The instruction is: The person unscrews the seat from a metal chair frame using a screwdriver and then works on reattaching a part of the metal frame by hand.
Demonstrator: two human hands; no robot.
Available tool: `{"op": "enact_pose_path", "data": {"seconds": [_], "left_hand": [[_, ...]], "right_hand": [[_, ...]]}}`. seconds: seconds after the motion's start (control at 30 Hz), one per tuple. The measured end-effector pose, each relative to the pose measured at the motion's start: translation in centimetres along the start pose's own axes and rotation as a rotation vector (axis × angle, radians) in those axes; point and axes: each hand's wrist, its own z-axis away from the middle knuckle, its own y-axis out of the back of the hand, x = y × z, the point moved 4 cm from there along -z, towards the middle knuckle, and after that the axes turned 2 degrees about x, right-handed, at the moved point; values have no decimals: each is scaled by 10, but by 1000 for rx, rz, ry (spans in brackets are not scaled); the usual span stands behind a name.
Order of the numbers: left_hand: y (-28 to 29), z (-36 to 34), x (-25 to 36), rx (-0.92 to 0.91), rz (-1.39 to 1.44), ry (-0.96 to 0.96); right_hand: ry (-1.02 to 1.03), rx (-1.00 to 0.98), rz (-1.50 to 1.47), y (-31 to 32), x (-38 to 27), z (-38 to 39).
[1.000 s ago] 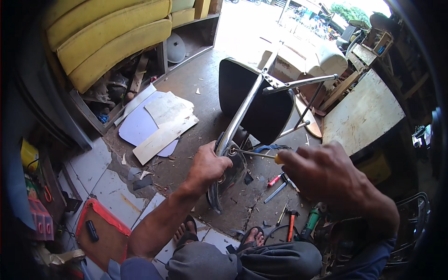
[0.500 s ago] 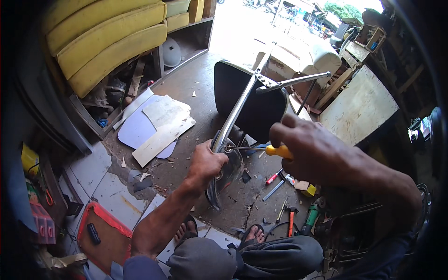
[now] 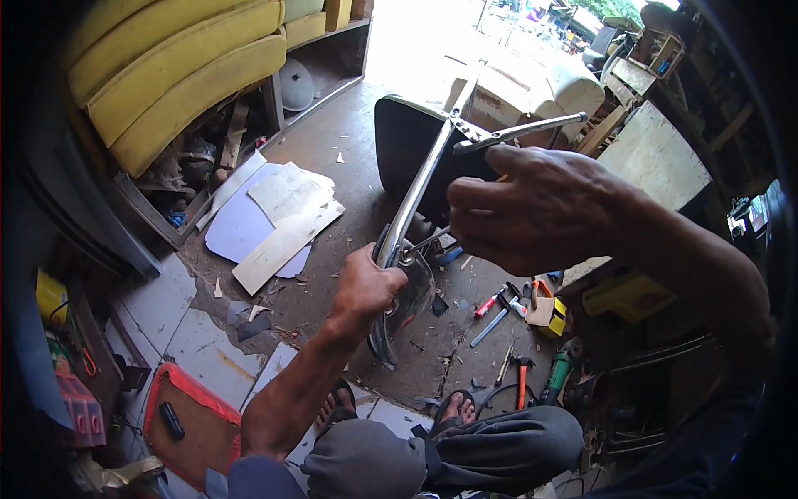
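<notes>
My left hand is closed round the lower part of a chrome tube frame, which looks like part of a chair. My right hand grips a screwdriver; its handle is almost wholly hidden in the fingers. The bare shaft slants down to the left, its tip at a round fitting beside the tube, close to my left fingers. A black panel stands behind the frame. Below the fitting, a dark glossy curved piece shows against the tube.
Pale board scraps lie on the floor at left. Near my feet are a hammer, a green angle grinder and other hand tools. Yellow cushions stand at the upper left, a white panel at right, and a red-edged board at lower left.
My right hand has moved up and turned, so the screwdriver's shaft now slants and its yellow handle is covered. My left hand keeps its hold on the tube. The whole view has shifted slightly.
</notes>
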Motion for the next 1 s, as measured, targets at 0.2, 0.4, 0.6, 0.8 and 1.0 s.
{"op": "enact_pose_path", "data": {"seconds": [0.2,0.4,0.6,0.8,1.0], "left_hand": [[-8,1,-1,-37,35,7],[-8,7,13,-20,30,-18],[-13,5,5,-34,113,-9],[-7,-4,-7,-42,72,-33],[-5,2,-3,-35,92,-61]], "right_hand": [[-796,-461,-703,-11,22,10],[-317,-52,-344,8,-12,19],[-1017,-509,-951,-12,-2,20],[-930,-248,-932,-13,-20,35],[-627,-126,-505,-11,-42,30]]}}
